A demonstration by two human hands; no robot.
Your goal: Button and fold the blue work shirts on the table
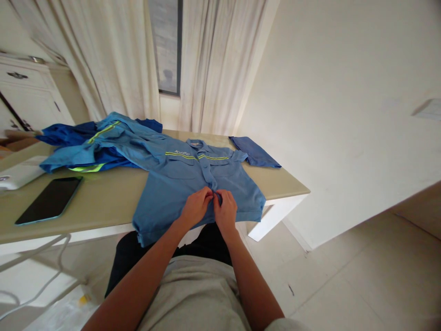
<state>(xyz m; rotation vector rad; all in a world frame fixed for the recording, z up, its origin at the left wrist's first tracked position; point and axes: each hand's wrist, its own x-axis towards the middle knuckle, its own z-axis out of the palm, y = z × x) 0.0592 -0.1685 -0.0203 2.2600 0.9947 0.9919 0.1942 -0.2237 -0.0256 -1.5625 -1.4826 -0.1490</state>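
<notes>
Blue and front up, the shirt (196, 181) lies on the table (106, 202), under both hands. Its long axis runs away from them, the collar (198, 144) pointing towards the curtains (213, 59), the hem (151, 235) nearest the wrists. Left hand (198, 206) and right hand (225, 210), close together, pinch the placket (206, 169) between thumbs and fingers. Well left of the left hand lies a phone (51, 198).
</notes>
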